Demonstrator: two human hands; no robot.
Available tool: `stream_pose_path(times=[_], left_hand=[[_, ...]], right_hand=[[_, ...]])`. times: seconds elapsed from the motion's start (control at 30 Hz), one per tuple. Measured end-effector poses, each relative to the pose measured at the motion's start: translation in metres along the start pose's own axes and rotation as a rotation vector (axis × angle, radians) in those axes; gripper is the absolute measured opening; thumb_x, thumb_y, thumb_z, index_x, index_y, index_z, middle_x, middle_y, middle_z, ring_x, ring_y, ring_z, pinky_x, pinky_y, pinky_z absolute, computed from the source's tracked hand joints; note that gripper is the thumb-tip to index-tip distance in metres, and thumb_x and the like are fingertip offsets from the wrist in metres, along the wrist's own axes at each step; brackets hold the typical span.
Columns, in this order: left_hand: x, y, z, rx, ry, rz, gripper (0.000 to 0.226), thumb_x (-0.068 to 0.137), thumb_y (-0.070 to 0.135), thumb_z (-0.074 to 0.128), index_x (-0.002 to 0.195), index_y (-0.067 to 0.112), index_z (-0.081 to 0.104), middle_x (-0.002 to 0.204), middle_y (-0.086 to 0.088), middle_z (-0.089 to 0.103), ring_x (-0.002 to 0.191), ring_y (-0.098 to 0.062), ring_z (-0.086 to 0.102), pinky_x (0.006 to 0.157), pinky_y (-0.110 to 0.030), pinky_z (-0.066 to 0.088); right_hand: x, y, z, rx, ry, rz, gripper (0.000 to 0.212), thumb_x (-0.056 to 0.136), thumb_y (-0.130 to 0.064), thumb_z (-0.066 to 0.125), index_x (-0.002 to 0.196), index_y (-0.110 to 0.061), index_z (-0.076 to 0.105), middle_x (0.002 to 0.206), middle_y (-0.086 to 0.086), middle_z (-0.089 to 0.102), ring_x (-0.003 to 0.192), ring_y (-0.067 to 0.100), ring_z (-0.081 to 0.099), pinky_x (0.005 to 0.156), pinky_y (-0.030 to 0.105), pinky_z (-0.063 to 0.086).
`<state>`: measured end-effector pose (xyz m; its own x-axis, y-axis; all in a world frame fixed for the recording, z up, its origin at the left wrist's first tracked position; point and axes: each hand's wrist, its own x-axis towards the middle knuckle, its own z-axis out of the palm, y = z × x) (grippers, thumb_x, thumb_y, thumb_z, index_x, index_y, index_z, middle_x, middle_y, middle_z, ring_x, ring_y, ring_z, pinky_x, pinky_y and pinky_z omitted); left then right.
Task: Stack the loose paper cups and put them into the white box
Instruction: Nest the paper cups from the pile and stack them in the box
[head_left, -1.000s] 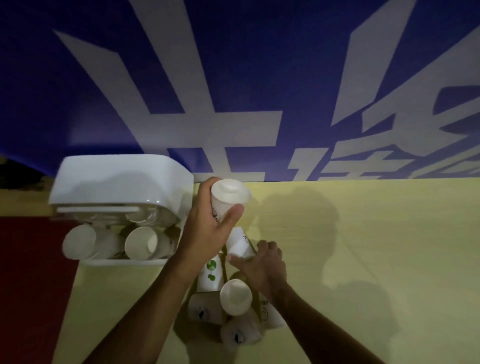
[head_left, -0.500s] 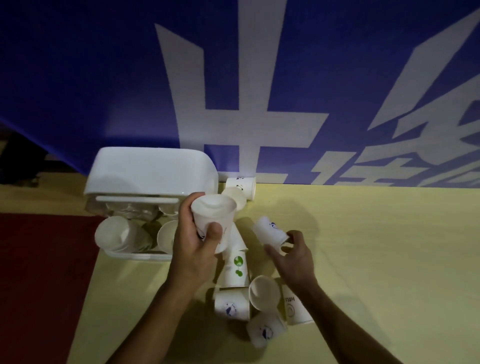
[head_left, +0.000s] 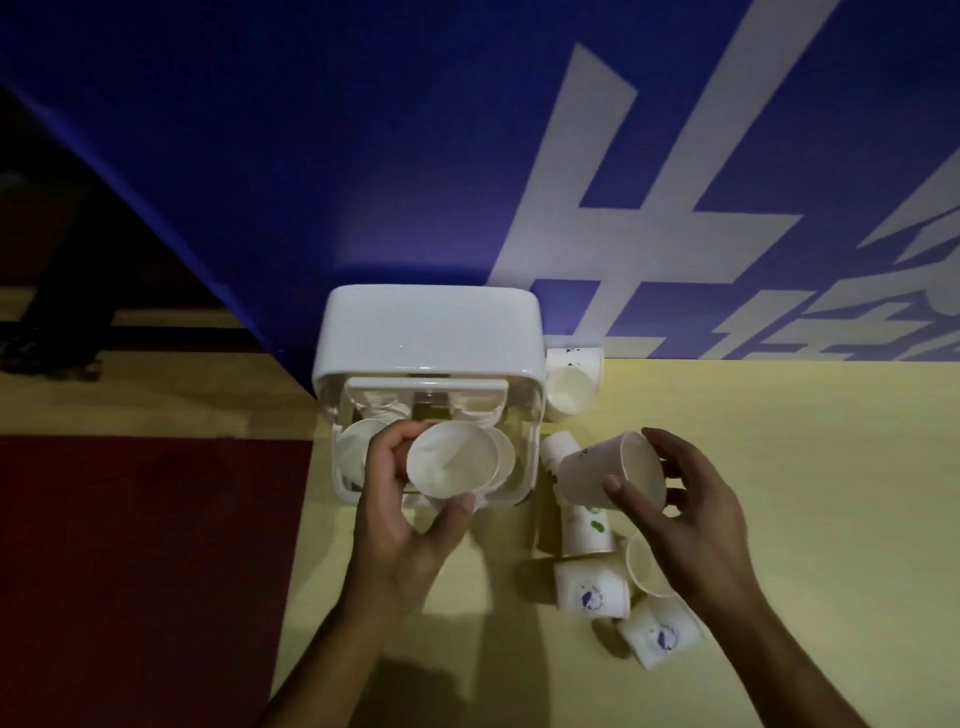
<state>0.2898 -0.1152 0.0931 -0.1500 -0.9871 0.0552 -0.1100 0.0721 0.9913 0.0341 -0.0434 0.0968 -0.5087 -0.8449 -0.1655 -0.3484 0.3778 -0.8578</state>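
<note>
A white box (head_left: 431, 332) stands at the back of the yellow floor, its open side facing me, with several cups lying inside. My left hand (head_left: 400, 525) grips a white paper cup (head_left: 451, 457) right in front of that opening, mouth towards me. My right hand (head_left: 685, 514) holds a second paper cup (head_left: 597, 475) on its side, just right of the box. Several loose cups (head_left: 592, 597) lie scattered under and beside my right hand. One more cup (head_left: 571, 387) rests on its side against the box's right wall.
A blue banner with big white characters (head_left: 649, 218) hangs right behind the box. A dark red mat (head_left: 145, 561) borders the yellow floor (head_left: 810, 509) on the left. Open yellow floor stretches to the right.
My left hand has carried its cup from beside the box to directly in front of its opening. My right hand has lifted a cup off the pile. The view shifted left.
</note>
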Motion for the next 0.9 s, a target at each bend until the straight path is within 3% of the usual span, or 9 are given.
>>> stream_pose_path(times=[0.17, 0.33, 0.43, 0.57, 0.67, 0.9], left_hand=[[0.007, -0.012, -0.007, 0.092, -0.068, -0.025, 0.069, 0.075, 0.045, 0.079, 0.136, 0.031, 0.051, 0.128, 0.021, 0.060, 0.120, -0.012, 0.060, 0.091, -0.019, 0.051], [0.019, -0.020, 0.005, 0.190, -0.100, -0.048, 0.070, 0.075, 0.030, 0.090, 0.135, 0.031, 0.053, 0.128, 0.017, 0.062, 0.121, -0.011, 0.060, 0.094, -0.035, 0.055], [0.023, -0.031, 0.011, 0.243, -0.128, -0.019, 0.071, 0.076, 0.041, 0.087, 0.137, 0.032, 0.053, 0.134, 0.017, 0.061, 0.128, -0.014, 0.057, 0.101, -0.038, 0.051], [0.025, -0.046, 0.015, 0.358, -0.146, -0.055, 0.072, 0.075, 0.057, 0.077, 0.139, 0.036, 0.050, 0.136, 0.017, 0.059, 0.127, -0.008, 0.055, 0.103, -0.031, 0.048], [0.027, -0.058, 0.017, 0.440, -0.170, -0.104, 0.074, 0.075, 0.060, 0.076, 0.141, 0.039, 0.048, 0.137, 0.013, 0.058, 0.125, -0.009, 0.052, 0.095, -0.015, 0.041], [0.029, -0.080, 0.024, 0.494, -0.219, -0.177, 0.080, 0.074, 0.043, 0.088, 0.143, 0.038, 0.048, 0.142, 0.014, 0.057, 0.125, -0.010, 0.051, 0.095, -0.018, 0.036]], right_hand=[[-0.011, -0.012, 0.021, 0.020, -0.019, -0.034, 0.063, 0.072, -0.056, 0.078, 0.129, -0.035, 0.063, 0.125, -0.020, 0.064, 0.111, -0.002, 0.060, 0.074, 0.021, 0.052], [-0.012, -0.011, 0.021, 0.028, -0.028, -0.022, 0.059, 0.071, -0.057, 0.078, 0.125, -0.039, 0.063, 0.120, -0.027, 0.064, 0.112, -0.003, 0.059, 0.077, 0.026, 0.052], [-0.013, -0.008, 0.018, 0.037, -0.009, -0.010, 0.057, 0.071, -0.055, 0.078, 0.124, -0.039, 0.064, 0.119, -0.027, 0.065, 0.111, -0.002, 0.060, 0.079, 0.026, 0.052], [-0.015, -0.005, 0.016, 0.024, -0.001, -0.011, 0.054, 0.075, -0.056, 0.083, 0.124, -0.039, 0.064, 0.121, -0.022, 0.066, 0.113, -0.001, 0.060, 0.078, 0.022, 0.051], [-0.016, -0.002, 0.014, 0.018, -0.005, -0.008, 0.054, 0.076, -0.056, 0.083, 0.124, -0.040, 0.063, 0.121, -0.024, 0.065, 0.114, -0.002, 0.060, 0.079, 0.020, 0.049], [-0.013, 0.004, 0.016, -0.012, -0.002, -0.007, 0.065, 0.072, -0.061, 0.082, 0.130, -0.041, 0.061, 0.127, -0.022, 0.063, 0.113, 0.004, 0.062, 0.079, 0.019, 0.050]])
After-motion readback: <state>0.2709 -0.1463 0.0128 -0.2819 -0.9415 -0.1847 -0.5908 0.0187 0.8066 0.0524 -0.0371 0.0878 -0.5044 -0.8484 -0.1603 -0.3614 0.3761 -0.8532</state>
